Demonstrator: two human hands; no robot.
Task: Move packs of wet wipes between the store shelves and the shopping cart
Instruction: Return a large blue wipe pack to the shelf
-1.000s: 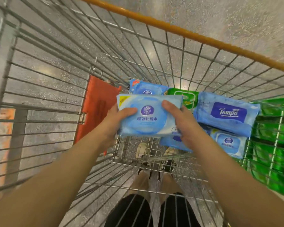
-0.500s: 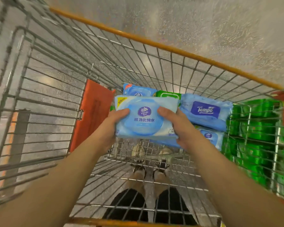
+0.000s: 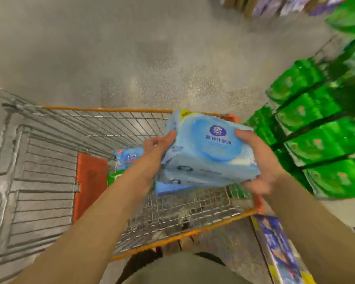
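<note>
A light-blue bundle of wet wipes [image 3: 208, 152] with a round lid and a purple logo hangs above the right side of the wire shopping cart [image 3: 49, 165]. My left hand [image 3: 158, 148] grips its left end and my right hand [image 3: 256, 158] grips its right end and underside. The bundle looks like stacked packs. Low in the cart lie another blue wipes pack [image 3: 129, 157] and a green pack [image 3: 114, 177], partly hidden behind my left forearm.
An orange flap [image 3: 89, 185] hangs inside the cart. Stacked green packages [image 3: 316, 130] fill the shelf on the right, close to the cart's corner. A purple-and-yellow box [image 3: 279, 249] lies at lower right. Grey speckled floor stretches ahead.
Both hands have lifted the blue wipes bundle up out of the cart and to the right, toward the green packages. My view has swung upward and right.
</note>
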